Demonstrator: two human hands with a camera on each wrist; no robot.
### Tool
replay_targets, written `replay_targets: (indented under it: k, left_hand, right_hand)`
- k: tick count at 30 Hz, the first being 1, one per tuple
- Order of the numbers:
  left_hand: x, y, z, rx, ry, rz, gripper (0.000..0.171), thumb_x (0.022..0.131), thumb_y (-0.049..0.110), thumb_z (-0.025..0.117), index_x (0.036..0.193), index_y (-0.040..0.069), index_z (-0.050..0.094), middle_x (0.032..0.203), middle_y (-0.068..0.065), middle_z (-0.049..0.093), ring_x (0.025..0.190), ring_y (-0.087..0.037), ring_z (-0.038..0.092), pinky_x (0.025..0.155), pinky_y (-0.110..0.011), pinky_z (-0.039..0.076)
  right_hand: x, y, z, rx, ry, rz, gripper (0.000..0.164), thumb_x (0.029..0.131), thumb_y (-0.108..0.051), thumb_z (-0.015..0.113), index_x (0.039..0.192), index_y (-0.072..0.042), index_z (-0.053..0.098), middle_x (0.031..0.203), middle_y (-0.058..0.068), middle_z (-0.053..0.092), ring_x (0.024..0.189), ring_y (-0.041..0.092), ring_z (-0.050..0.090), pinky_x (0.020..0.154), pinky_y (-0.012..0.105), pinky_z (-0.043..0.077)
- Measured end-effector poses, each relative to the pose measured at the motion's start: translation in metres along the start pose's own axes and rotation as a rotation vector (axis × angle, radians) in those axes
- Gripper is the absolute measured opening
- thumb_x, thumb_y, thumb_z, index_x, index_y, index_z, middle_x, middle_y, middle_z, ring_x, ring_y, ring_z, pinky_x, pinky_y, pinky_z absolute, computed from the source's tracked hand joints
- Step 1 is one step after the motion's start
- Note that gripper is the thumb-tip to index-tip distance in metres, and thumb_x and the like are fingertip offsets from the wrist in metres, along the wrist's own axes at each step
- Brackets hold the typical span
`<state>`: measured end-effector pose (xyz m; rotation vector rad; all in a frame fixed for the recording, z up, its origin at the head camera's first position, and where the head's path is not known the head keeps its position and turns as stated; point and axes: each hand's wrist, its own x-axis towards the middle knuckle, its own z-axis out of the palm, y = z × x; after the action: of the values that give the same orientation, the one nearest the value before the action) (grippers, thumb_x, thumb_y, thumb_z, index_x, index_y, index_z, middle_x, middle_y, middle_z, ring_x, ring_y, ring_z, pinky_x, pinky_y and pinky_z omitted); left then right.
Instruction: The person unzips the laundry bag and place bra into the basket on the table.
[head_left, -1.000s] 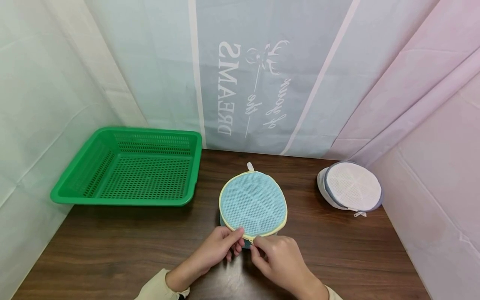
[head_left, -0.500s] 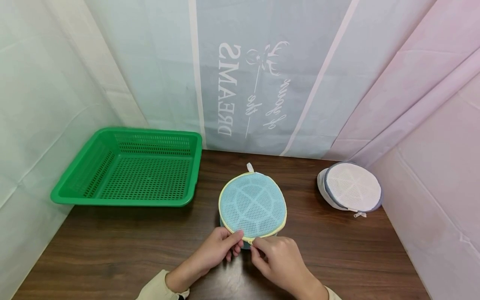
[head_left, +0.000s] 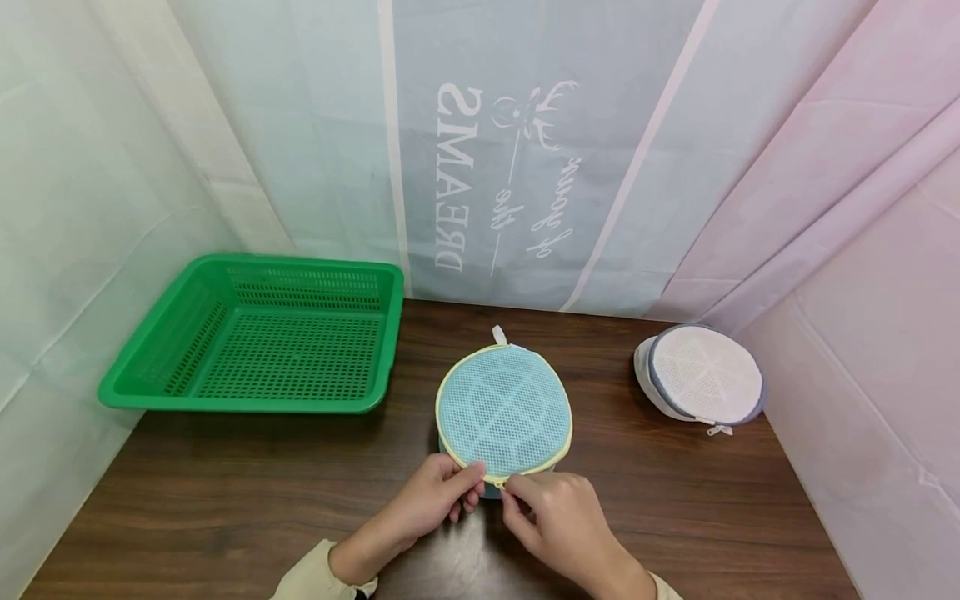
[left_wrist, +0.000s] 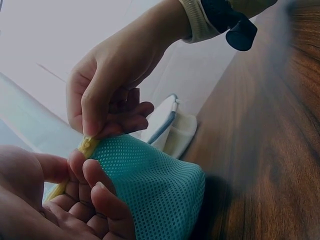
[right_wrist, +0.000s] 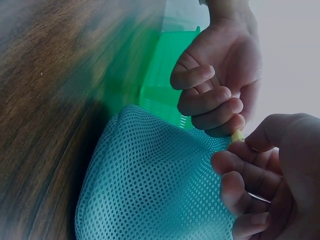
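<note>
A round light-blue mesh laundry bag (head_left: 504,408) with a yellow zipper rim stands on the table in the head view, a white loop at its far side. My left hand (head_left: 438,496) pinches the yellow rim at the near left, thumb on top and fingers beneath. Right beside it, my right hand (head_left: 558,517) pinches the small zipper pull (head_left: 501,484) between thumb and index finger. In the left wrist view, the yellow zipper (left_wrist: 88,146) runs between both hands above the sagging mesh side (left_wrist: 155,185). The right hand's fingertips largely hide the pull.
A green plastic basket (head_left: 384,350) with perforated walls sits at the back left. At the far right is a white mesh laundry bag (head_left: 705,373) with a grey-blue rim and a zipper pull facing the person. Printed curtains (head_left: 330,125) border the brown wooden table (head_left: 247,492).
The bag's near rim has dipped slightly toward the person, and the left thumb has moved down a little with it. Both hands keep their hold.
</note>
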<state>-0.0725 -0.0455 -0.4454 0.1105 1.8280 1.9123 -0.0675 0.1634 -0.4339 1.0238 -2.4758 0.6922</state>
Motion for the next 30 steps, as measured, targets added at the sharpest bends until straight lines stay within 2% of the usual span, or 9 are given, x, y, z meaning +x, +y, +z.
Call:
replay_targets:
  k: [5,10,15,22,30]
  left_hand:
    - [0.0003,-0.0001,-0.0002,0.006,0.001,-0.004,0.044,0.105,0.023,0.058,0.087,-0.017,0.062,0.066,0.003,0.058,0.055,-0.006,0.047,0.05,-0.018,0.04]
    - [0.0006,0.0002,-0.0005,0.003,-0.001,-0.009,0.042,0.105,0.023,0.058,0.084,-0.013,0.063,0.066,0.004,0.058,0.056,-0.006,0.047,0.05,-0.018,0.04]
    - [0.0005,0.0007,-0.0004,0.004,-0.006,-0.008,0.043,0.105,0.022,0.057,0.087,-0.018,0.061,0.066,0.004,0.058,0.056,-0.006,0.046,0.05,-0.018,0.04]
    - [0.0014,-0.0001,-0.0003,0.005,-0.002,-0.001,0.04,0.105,0.021,0.057,0.083,-0.011,0.063,0.066,0.004,0.058,0.056,-0.006,0.046,0.05,-0.018,0.04]
    - [0.0012,-0.0011,-0.001,0.007,0.0,-0.003,0.042,0.105,0.021,0.057,0.085,-0.015,0.061,0.066,0.004,0.058,0.055,-0.005,0.046,0.05,-0.018,0.039]
  right_hand:
    - [-0.0003,0.0002,-0.0013,-0.01,-0.005,0.01,0.033,0.078,-0.009,0.074,0.066,-0.028,0.049,0.059,-0.021,0.032,0.054,-0.011,0.024,0.049,0.006,0.019]
    - [-0.0005,0.0015,-0.0017,-0.032,0.008,0.004,0.032,0.077,-0.01,0.074,0.066,-0.028,0.049,0.059,-0.021,0.031,0.054,-0.01,0.024,0.049,0.007,0.019]
    - [-0.0007,0.0026,-0.0015,-0.042,0.017,-0.002,0.032,0.077,-0.011,0.074,0.066,-0.029,0.05,0.06,-0.022,0.031,0.054,-0.01,0.024,0.049,0.007,0.018]
    - [-0.0007,0.0042,-0.002,-0.055,0.02,-0.006,0.031,0.079,-0.013,0.074,0.066,-0.028,0.05,0.059,-0.022,0.031,0.054,-0.01,0.024,0.049,0.008,0.018]
    - [-0.0026,0.0065,-0.0048,-0.052,0.004,0.026,0.034,0.08,-0.013,0.075,0.065,-0.029,0.048,0.059,-0.021,0.034,0.054,-0.01,0.026,0.049,0.008,0.02]
